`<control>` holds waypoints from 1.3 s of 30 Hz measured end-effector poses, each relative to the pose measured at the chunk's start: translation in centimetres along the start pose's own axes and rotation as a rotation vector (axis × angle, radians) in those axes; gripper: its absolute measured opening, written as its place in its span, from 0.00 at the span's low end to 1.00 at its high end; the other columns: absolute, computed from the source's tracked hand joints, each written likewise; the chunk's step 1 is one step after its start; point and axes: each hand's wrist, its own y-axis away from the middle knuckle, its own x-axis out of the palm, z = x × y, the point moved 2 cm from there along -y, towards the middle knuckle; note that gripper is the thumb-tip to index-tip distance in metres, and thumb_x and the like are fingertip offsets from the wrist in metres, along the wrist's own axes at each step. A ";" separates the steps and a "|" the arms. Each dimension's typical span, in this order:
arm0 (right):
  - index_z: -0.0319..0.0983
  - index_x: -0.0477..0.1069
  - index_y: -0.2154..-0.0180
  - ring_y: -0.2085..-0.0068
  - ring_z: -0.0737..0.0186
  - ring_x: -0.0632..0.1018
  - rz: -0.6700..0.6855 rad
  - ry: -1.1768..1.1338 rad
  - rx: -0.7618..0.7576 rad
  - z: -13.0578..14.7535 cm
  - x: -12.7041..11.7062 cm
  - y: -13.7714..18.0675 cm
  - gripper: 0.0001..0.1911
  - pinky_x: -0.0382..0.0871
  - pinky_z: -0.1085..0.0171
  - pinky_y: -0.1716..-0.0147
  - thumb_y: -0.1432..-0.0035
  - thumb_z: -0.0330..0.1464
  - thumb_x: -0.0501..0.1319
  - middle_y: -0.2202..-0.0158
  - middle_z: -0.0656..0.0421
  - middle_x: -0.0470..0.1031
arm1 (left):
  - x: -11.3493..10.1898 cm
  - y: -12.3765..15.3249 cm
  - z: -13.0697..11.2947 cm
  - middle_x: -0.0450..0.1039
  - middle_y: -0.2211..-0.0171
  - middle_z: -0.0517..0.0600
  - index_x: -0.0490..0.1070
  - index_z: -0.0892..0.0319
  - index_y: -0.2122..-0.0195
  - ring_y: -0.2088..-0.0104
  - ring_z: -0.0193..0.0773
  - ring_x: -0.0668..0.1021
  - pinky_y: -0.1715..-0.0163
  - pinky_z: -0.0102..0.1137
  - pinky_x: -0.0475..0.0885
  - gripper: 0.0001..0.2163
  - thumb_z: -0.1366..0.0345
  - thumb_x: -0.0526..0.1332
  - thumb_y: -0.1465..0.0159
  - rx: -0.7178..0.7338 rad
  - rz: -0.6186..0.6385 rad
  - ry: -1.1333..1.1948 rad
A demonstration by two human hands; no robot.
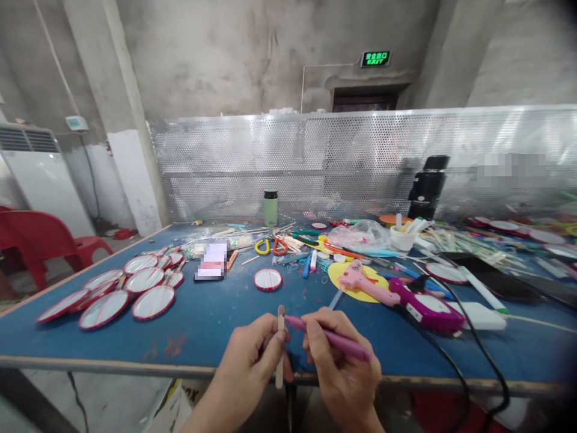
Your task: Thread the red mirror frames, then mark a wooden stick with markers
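Note:
My left hand (252,361) is closed round a thin wooden stick (280,346), held upright just over the near edge of the blue table (202,319). My right hand (342,367) grips a pink marker (329,338), whose tip touches the stick near its top. Both hands hover close together in front of me.
Several red-rimmed round discs (135,288) lie at the left, and one more disc (267,279) sits mid-table. Pink and purple glue guns (406,297) with black cords lie at the right. A green bottle (270,208), scissors, sticks and pens crowd the back. A red chair (40,240) stands at left.

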 end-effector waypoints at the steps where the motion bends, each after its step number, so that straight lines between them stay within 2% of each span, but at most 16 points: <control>1: 0.41 0.76 0.67 0.83 0.71 0.70 0.007 0.006 -0.004 0.0 0.0 0.0 0.10 0.63 0.73 0.86 0.34 0.28 0.58 0.77 0.62 0.73 | 0.0 0.0 0.0 0.77 0.79 0.47 0.66 0.56 0.71 0.77 0.36 0.74 0.72 0.27 0.66 0.16 0.54 0.52 0.29 0.006 0.002 0.001; 20: 0.41 0.75 0.68 0.82 0.70 0.70 0.003 0.026 -0.053 0.2 0.1 -0.1 0.09 0.64 0.72 0.84 0.35 0.26 0.59 0.77 0.63 0.73 | 0.2 0.1 0.5 0.77 0.79 0.46 0.67 0.56 0.70 0.78 0.34 0.72 0.74 0.26 0.63 0.15 0.57 0.51 0.28 0.041 -0.029 -0.055; 26: 0.42 0.76 0.66 0.82 0.70 0.70 0.022 0.026 -0.060 0.2 0.1 -0.2 0.09 0.63 0.72 0.84 0.36 0.25 0.59 0.77 0.64 0.73 | 0.2 0.0 0.6 0.74 0.82 0.45 0.66 0.56 0.71 0.80 0.33 0.69 0.75 0.26 0.62 0.16 0.56 0.51 0.27 0.033 -0.045 -0.072; 39: 0.42 0.75 0.66 0.82 0.71 0.71 0.022 0.037 -0.066 0.2 0.2 -0.2 0.09 0.64 0.72 0.83 0.36 0.25 0.59 0.77 0.64 0.72 | 0.2 0.1 0.5 0.74 0.83 0.45 0.64 0.55 0.71 0.80 0.34 0.70 0.75 0.26 0.62 0.15 0.57 0.51 0.28 0.038 -0.042 -0.073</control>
